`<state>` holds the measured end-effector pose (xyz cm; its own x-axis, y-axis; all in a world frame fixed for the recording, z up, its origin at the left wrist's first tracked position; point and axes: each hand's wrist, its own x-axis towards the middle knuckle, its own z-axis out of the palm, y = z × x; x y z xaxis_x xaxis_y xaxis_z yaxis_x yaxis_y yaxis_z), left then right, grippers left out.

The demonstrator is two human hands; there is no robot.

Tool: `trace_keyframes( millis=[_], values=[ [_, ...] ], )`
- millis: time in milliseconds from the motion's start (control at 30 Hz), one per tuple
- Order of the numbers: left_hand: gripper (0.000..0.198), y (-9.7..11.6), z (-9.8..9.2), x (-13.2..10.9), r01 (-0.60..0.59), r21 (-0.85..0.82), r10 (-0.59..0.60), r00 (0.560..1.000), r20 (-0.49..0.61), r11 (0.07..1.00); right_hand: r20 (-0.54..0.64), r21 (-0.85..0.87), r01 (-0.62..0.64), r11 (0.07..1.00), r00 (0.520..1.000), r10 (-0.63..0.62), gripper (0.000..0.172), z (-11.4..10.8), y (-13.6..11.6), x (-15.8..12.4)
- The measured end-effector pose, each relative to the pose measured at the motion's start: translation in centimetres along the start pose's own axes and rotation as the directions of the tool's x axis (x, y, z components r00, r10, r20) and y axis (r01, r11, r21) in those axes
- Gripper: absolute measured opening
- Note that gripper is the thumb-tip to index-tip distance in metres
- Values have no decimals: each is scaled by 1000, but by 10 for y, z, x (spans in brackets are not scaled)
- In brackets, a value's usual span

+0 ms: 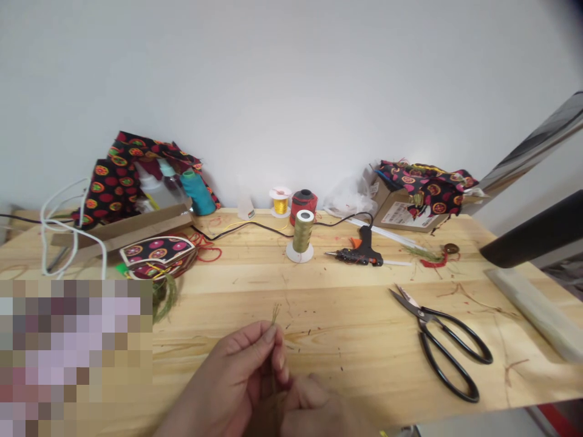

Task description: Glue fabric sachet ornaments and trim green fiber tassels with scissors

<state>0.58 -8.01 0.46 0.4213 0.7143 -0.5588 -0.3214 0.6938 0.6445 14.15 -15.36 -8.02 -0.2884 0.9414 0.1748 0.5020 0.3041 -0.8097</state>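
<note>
My left hand [241,364] is closed in a pinch, thumb against fingers, around a small bundle of olive threads [276,314]. The thin loose ends stick up above the fingertips, and the lower part runs down between both hands. Just below and to the right, my right hand [314,403] is curled shut, slightly blurred, close against the left fingers. What its fingers grip is hidden. Black-handled scissors [423,317] lie partly open on the wooden table [346,364], to the right of both hands. A spool of olive thread [303,233] stands upright farther back.
A black glue gun [364,252] with its cord lies right of the spools. Behind are yellow [280,204], red [298,209] and teal [198,194] thread spools. Cardboard boxes with patterned fabric [423,182] stand at the back. A patterned fabric piece [157,255] lies at left.
</note>
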Motion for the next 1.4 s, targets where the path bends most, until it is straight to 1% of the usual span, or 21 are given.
trace_keyframes(
  millis=[33, 100, 167, 200, 233, 267, 300, 333, 400, 433, 500, 567, 667, 733, 767, 833, 933, 1000, 1167, 1233, 1400],
  values=[
    [14, 1, -1, 1, -14, 3, 14, 1000, 1, 1000, 8, 5, 51, 999, 999, -51, 19, 0, 1, 4],
    [14, 3, -2, 1, -30, -8, 30, 999, -17, 1000, 18, 18, 107, 994, 994, -108, 24, -8, -2, 10],
    [14, 5, -3, 2, -37, -21, 36, 998, -53, 999, 62, 48, 104, 993, 992, -107, 23, -25, -9, 15],
    [15, 6, -3, 2, -42, -20, 41, 997, -68, 999, 124, 82, 123, 989, 983, -132, 21, -36, -13, 17],
    [16, 6, -4, 2, -47, -11, 46, 996, -79, 999, 150, 104, 125, 987, 979, -140, 19, -47, -17, 19],
    [18, 7, -4, 2, -47, 3, 47, 995, -86, 999, 138, 120, 133, 984, 979, -149, 18, -58, -22, 21],
    [19, 7, -3, 2, -44, 21, 46, 995, -89, 999, 121, 125, 114, 985, 984, -130, 18, -67, -25, 24],
    [21, 7, -3, 1, -39, 41, 43, 995, -93, 998, 73, 129, 57, 990, 995, -67, 21, -75, -28, 26],
    [23, 7, 0, 1, -41, 90, 49, 995, -92, 995, -19, 169, -110, 979, 993, 115, 27, -85, -33, 32],
    [25, 6, 1, 0, -42, 117, 52, 995, -84, 992, -59, 216, -196, 956, 975, 214, 28, -86, -35, 36],
    [28, 4, 6, -2, -47, 171, 60, 996, -67, 984, -71, 337, -294, 894, 939, 335, 24, -84, -37, 44],
    [32, 3, 9, -4, -42, 238, 58, 997, -59, 970, -30, 468, -344, 814, 914, 404, 18, -77, -38, 51],
    [38, 1, 13, -8, -36, 350, 59, 997, -56, 936, 57, 664, -405, 628, 865, 498, 18, -67, -40, 58],
    [40, 0, 13, -10, -41, 406, 64, 997, -45, 913, 104, 769, -407, 493, 840, 532, 19, -63, -42, 61],
    [40, 0, 13, -11, -44, 425, 67, 997, -39, 904, 118, 801, -399, 447, 836, 536, 18, -62, -43, 61],
    [38, -1, 12, -11, -39, 447, 60, 998, -34, 894, 118, 830, -379, 409, 836, 536, 15, -61, -44, 63],
    [38, -2, 11, -10, -37, 452, 60, 998, -36, 891, 85, 828, -365, 427, 833, 547, 21, -60, -45, 64],
    [39, -4, 10, -9, -44, 441, 71, 997, -44, 896, 78, 819, -372, 436, 826, 559, 20, -59, -44, 65],
    [32, -8, 7, -9, -3, 315, 31, 996, -84, 949, 43, 774, -379, 506, 830, 557, 17, -57, -44, 67],
    [28, -8, 6, -9, 4, 290, 30, 993, -112, 957, 37, 765, -383, 518, 829, 558, 17, -58, -44, 68],
    [31, -5, 8, -9, -9, 334, 61, 987, -146, 943, 12, 731, -400, 553, 818, 575, 19, -58, -42, 68]
  ],
)
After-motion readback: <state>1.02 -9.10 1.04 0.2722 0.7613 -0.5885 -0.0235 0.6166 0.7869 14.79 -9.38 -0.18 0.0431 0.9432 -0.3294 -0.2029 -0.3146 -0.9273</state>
